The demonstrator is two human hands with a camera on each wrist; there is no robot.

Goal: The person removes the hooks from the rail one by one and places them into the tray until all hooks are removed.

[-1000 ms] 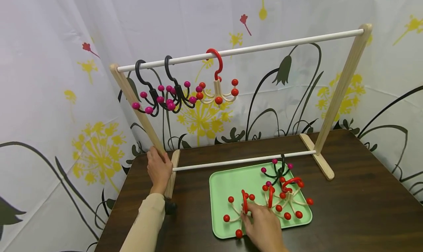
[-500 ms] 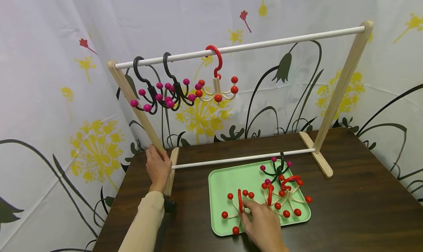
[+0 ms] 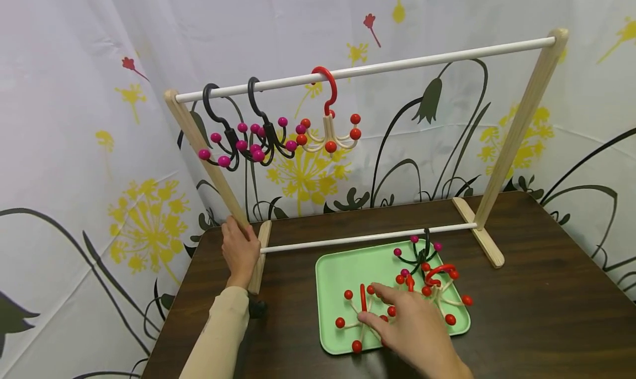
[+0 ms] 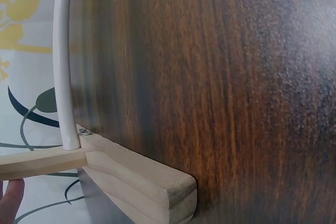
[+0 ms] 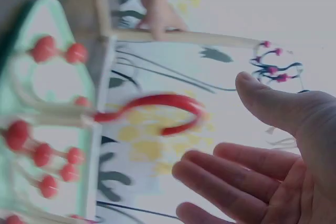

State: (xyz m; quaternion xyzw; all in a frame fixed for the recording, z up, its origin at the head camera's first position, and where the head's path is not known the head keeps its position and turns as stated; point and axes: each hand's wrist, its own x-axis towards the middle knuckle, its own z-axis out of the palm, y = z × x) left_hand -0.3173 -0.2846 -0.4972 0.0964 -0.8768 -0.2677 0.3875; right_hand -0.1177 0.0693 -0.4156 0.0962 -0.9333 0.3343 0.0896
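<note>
My left hand [image 3: 240,253] grips the lower part of the wooden rack's left post [image 3: 211,169]. In the left wrist view only a fingertip [image 4: 11,199] shows against the post. My right hand [image 3: 412,324] is spread over the green tray [image 3: 330,274], thumb and fingers apart, nothing between them. Just left of it a cream multi-arm hanger with red balls stands with its red hook [image 3: 363,298] up. In the right wrist view that red hook [image 5: 168,100] sits clear of my open fingers [image 5: 226,182]. My hand partly hides a second red-hooked hanger [image 3: 409,282].
Farther right on the tray lie another red-hooked hanger [image 3: 439,277] and a black one with magenta balls [image 3: 421,256]. Two black hangers [image 3: 231,136] and a red-hooked one [image 3: 329,126] hang from the white upper rail [image 3: 427,60]. A white lower rail [image 3: 367,238] runs behind the tray.
My right hand has come away from the left red hook, moving a little right, and its fingers have spread. The left hand stays on the post.
</note>
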